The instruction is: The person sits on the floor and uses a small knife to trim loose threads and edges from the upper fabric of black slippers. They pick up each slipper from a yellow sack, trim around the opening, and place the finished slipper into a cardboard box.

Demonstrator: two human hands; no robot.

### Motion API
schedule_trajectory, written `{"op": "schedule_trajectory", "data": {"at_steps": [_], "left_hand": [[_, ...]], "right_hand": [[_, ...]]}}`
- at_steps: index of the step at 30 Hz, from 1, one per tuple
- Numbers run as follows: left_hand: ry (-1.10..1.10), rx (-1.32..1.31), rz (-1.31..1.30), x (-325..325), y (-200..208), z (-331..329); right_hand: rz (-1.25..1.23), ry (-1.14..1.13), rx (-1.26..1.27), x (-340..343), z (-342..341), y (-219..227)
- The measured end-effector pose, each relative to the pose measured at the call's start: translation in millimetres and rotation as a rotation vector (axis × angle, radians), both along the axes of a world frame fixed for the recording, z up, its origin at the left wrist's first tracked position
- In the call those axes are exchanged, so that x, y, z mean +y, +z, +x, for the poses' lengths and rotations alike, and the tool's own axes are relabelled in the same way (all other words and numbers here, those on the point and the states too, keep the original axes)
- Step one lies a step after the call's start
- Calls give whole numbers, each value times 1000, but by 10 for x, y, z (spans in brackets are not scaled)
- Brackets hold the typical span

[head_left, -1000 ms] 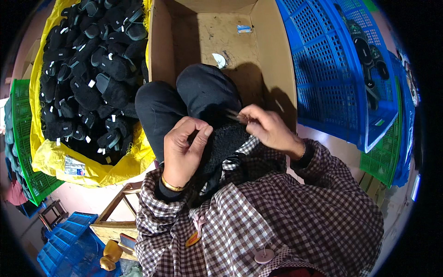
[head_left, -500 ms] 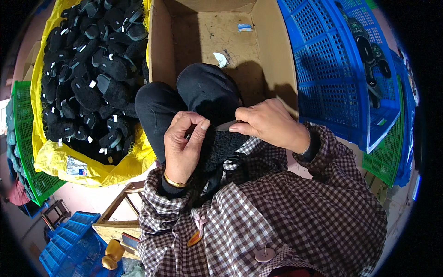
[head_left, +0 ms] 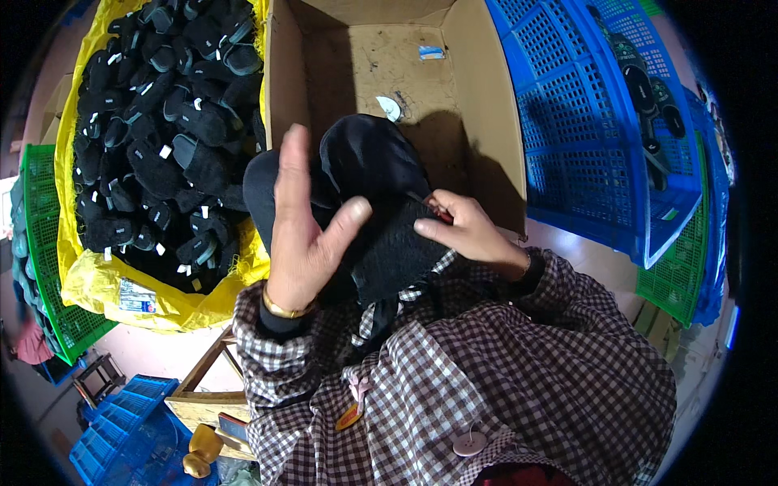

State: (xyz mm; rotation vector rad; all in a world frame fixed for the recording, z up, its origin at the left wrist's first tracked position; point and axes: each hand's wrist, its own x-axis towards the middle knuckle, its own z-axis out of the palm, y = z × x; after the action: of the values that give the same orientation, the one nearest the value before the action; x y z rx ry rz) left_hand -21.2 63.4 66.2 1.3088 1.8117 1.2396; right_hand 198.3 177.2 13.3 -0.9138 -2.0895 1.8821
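Observation:
My left hand [head_left: 301, 235] is raised over my knees, fingers stretched up and thumb apart, with nothing in it. A black fuzzy piece [head_left: 397, 251] lies across my lap between the two hands; its full shape is lost against my dark trousers. At its right edge my right hand [head_left: 478, 236] is closed on a small bladed tool [head_left: 442, 216] with a red handle. Only a bit of the handle and a thin grey tip show past the fingers, so I cannot tell whether it is a knife or snips.
A yellow sack [head_left: 174, 306] full of black slippers [head_left: 198, 158] with white tags stands left. Ahead is a cardboard box [head_left: 486, 105] holding a small packet [head_left: 431, 53] and a white scrap [head_left: 390, 108]. Blue crates [head_left: 567, 138] rise at right. A wooden stool [head_left: 203, 402] is lower left.
My left hand has gone from a pinch to spread fingers and lifted. My right hand has drawn slightly back and down, and the blade no longer points toward my left fingers.

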Motion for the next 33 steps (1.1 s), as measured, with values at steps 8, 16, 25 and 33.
{"op": "schedule_trajectory", "data": {"at_steps": [8, 16, 25, 33], "left_hand": [[-125, -703, -307, -244, -160, -58], [-63, -1748, 84, -366, -591, 84], [-17, -1583, 348, -159, -509, 271], [169, -1697, 54, -369, -807, 135]], "right_hand": [[-421, -219, 141, 8, -435, 531], [-71, -63, 311, -74, -634, 677], [547, 3, 250, -126, -899, 826], [99, -236, 109, 309, -818, 572]]}}
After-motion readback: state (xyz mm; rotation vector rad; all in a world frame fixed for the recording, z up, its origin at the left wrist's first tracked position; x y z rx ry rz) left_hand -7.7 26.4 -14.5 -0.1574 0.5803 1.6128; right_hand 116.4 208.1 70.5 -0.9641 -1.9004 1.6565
